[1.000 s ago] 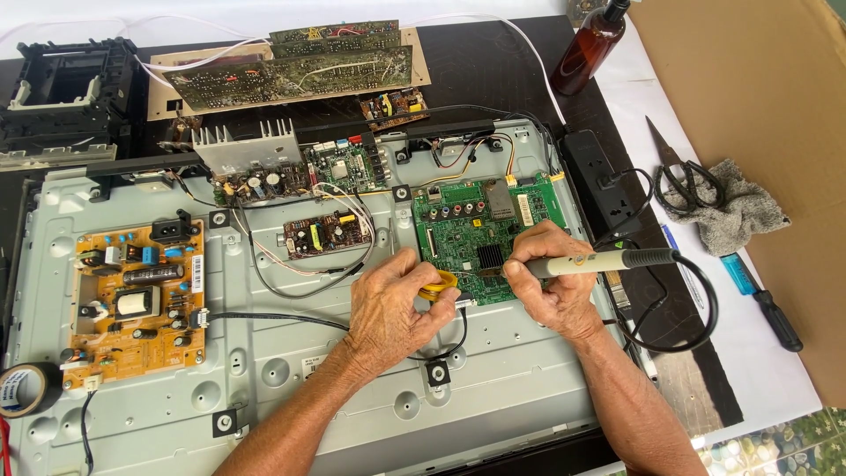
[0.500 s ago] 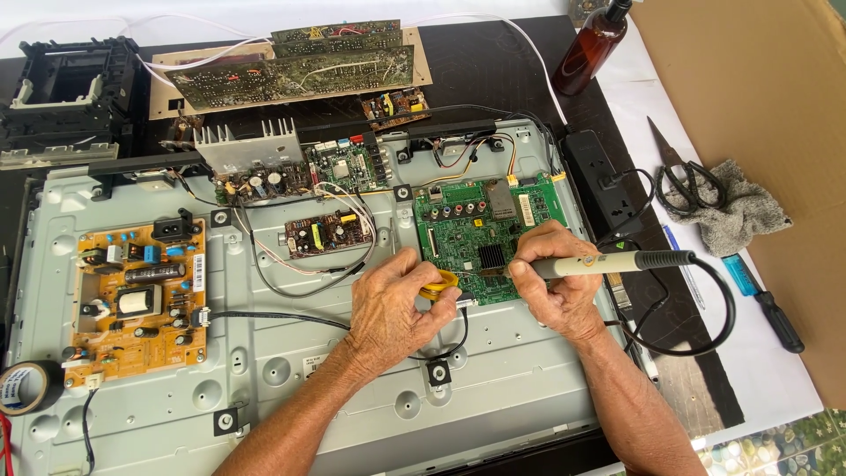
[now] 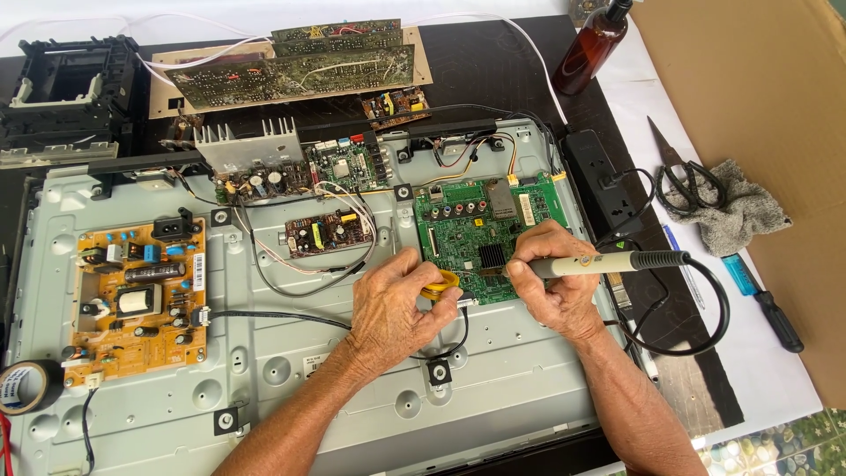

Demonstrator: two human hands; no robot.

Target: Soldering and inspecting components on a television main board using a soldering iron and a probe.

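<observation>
My right hand [image 3: 553,282] grips a cream and black soldering iron [image 3: 608,262] whose tip points left at the lower edge of a green circuit board [image 3: 467,225]. A black cord loops from the iron's handle to the right. My left hand [image 3: 397,304] is closed on a small yellow spool [image 3: 438,284] just left of the iron's tip. Both hands rest over the grey metal back panel [image 3: 291,388] of a flat screen.
An orange power board [image 3: 137,304] sits at the panel's left, a small brown board [image 3: 326,234] mid-panel. Loose boards and a heatsink [image 3: 242,145] lie behind. A black power strip [image 3: 599,181], scissors [image 3: 674,176], grey rag [image 3: 736,211], blue-handled screwdriver [image 3: 762,304], brown bottle [image 3: 592,48], cardboard and black tape roll [image 3: 26,385] surround it.
The soldering iron and my right hand shifted slightly left and down toward the board's lower edge. My left hand stays on the yellow spool.
</observation>
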